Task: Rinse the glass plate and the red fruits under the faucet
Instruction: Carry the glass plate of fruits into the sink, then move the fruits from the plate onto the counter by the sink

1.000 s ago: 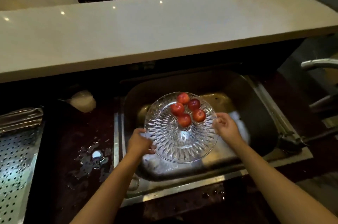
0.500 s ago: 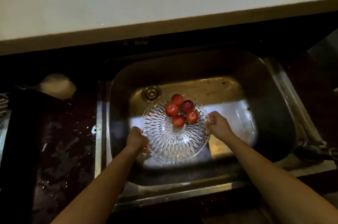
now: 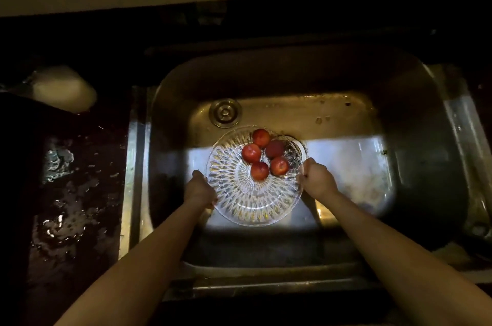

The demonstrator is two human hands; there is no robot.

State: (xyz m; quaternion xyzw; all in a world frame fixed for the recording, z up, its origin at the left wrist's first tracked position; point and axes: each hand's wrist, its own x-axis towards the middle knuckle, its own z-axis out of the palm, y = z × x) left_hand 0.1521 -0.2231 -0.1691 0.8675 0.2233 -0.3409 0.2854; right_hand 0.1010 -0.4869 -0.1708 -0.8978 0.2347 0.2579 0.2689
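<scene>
counter [image 3: 74,192]: dark, wet, puddled, left of the basin. sink [image 3: 415,112]: steel, deep. glass plate [image 3: 247,200]: cut pattern, held low inside the sink over its floor; whether it touches the floor cannot be told. left grip [image 3: 199,190]: clasped on the plate's left rim. right grip [image 3: 318,179]: clenched on the right rim. red fruits [image 3: 251,152]: five, clustered on the plate's far half. drain [image 3: 225,112]: just beyond the plate. progress, as judged — plate and fruits brought into the basin; faucet out of view, no stream plainly visible, so the rinsing looks not yet done.
</scene>
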